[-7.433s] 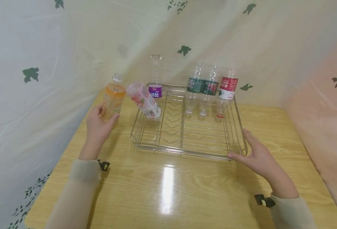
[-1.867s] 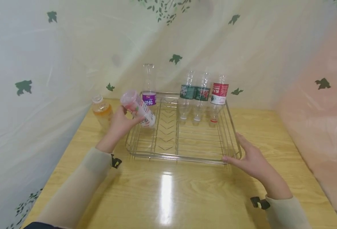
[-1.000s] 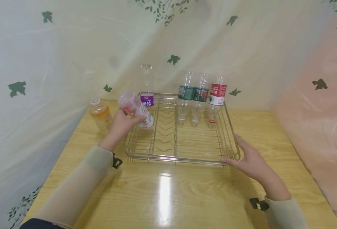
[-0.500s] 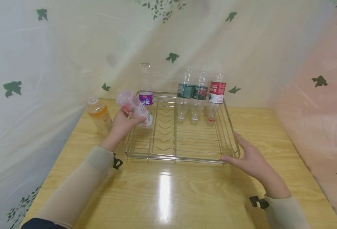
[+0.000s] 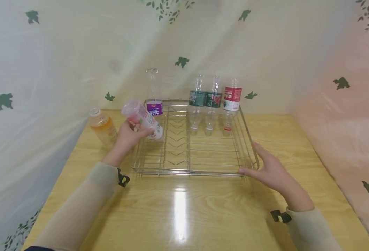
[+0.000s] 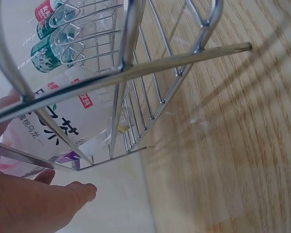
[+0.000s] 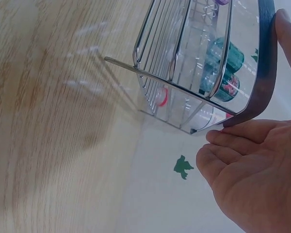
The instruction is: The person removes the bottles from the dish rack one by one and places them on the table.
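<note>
My left hand (image 5: pixel 128 138) grips a pink and white plastic drink bottle (image 5: pixel 146 122) at the left side of the wire dish rack (image 5: pixel 214 172). That bottle leans, wide pink end up to the left and its other end inside the rack. Through the wires in the left wrist view, dark writing shows on the bottle's white label (image 6: pixel 63 121). At the rack's front right corner is my right hand (image 5: pixel 270 170), thumb on the front rim and fingers along the right side. An orange drink bottle (image 5: pixel 104 129) with a white cap stands left of my left hand.
Clear bottles stand neck down along the rack's back: one with a purple label (image 5: pixel 154 107), two with green labels (image 5: pixel 197 98), one with a red and white label (image 5: pixel 232 99). Behind the wooden table (image 5: pixel 215 209) hangs a pale leaf-print sheet (image 5: pixel 124 45).
My left hand has left the orange bottle, which now stands farther left, and taken hold of the pink and white bottle. Over the last second both hands stay nearly still.
</note>
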A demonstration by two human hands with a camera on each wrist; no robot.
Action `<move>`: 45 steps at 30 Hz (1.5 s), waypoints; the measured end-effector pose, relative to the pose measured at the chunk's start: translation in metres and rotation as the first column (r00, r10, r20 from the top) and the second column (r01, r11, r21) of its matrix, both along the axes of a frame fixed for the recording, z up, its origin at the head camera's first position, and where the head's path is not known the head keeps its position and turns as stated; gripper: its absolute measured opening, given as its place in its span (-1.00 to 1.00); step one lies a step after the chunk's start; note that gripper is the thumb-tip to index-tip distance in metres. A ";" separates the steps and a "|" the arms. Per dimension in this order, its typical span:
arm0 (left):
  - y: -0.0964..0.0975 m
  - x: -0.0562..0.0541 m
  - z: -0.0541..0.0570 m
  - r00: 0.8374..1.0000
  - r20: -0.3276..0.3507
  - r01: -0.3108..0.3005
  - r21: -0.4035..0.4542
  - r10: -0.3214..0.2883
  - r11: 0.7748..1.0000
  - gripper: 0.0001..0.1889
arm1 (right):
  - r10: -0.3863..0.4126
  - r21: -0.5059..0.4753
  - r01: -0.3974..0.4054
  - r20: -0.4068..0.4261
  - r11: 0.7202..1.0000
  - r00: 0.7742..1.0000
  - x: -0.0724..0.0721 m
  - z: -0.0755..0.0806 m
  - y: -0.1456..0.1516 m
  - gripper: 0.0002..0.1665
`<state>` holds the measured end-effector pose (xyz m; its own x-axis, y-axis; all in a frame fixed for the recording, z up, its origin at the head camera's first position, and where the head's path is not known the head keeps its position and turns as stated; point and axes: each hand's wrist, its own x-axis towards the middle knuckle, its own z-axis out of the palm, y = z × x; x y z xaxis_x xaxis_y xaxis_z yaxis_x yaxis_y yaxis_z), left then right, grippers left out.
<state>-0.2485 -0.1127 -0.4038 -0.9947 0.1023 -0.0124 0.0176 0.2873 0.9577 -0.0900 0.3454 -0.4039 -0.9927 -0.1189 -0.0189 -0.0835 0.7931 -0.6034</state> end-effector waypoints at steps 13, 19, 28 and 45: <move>0.001 0.000 0.002 1.000 -0.004 0.011 0.009 -0.011 1.000 -0.18 | -0.003 0.003 0.003 0.003 1.000 1.000 -0.002 -0.001 -0.002 0.43; 0.002 0.002 0.006 1.000 -0.029 0.006 -0.025 -0.006 1.000 -0.18 | -0.002 -0.001 0.002 0.000 1.000 1.000 -0.002 0.001 -0.002 0.43; 0.000 0.005 0.010 0.996 -0.094 0.001 -0.003 -0.001 1.000 -0.16 | -0.004 0.004 0.004 0.006 1.000 1.000 -0.001 0.001 -0.002 0.44; 0.008 0.032 0.045 0.983 -0.177 0.049 0.053 -0.039 0.997 -0.15 | 0.003 0.002 -0.003 -0.001 1.000 1.000 -0.003 0.000 0.000 0.43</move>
